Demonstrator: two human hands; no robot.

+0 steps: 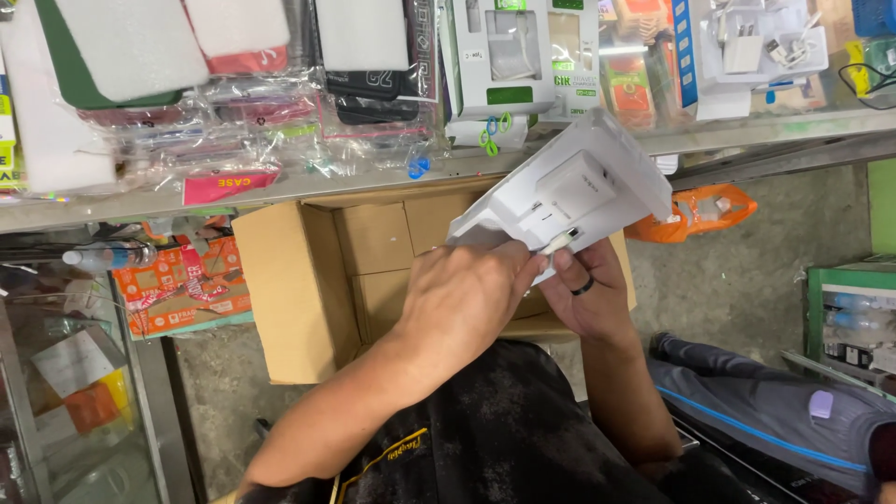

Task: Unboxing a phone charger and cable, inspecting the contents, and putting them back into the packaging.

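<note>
While held tilted over open cardboard box (308, 280) | white charger pack (569, 191): right hand (588, 299) cradles underside, fingers curled | left hand (467, 299) fingertips pinch its cable plug (560, 241).

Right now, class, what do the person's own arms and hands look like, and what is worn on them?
Both forearms are bare, with no sleeves in view. The right hand wears a plain black ring on one finger. The left hand shows no ring, glove or watch.

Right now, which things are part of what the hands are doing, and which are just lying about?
In hand:
left hand
right hand
white charger package, held by both
open cardboard box, right below

Lying about:
phone cases in plastic bags
boxed chargers on the counter
orange packet
spray bottle
</note>
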